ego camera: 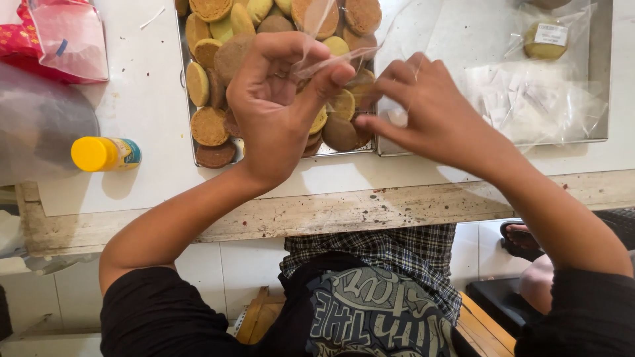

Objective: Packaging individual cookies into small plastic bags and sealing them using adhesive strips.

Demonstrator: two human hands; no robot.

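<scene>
Hands (278, 99) and (430, 112) pinch a clear bag (331, 49) between them, fingers closed on its mouth, holding it open above the tray (187, 125) of biscuits (209, 125).

1. Desk (152, 99): white top, worn and chipped front edge along 6 o'clock.
2. Metal tray (187, 125) of round cookies at 12 o'clock.
3. Second tray (598, 73) at 2 o'clock, holding clear bags.
4. Yellow-capped bottle (106, 153) lying on its side at 9 o'clock.
5. Red packet (16, 39) and clear pouch (69, 39) at 10 o'clock.
</scene>
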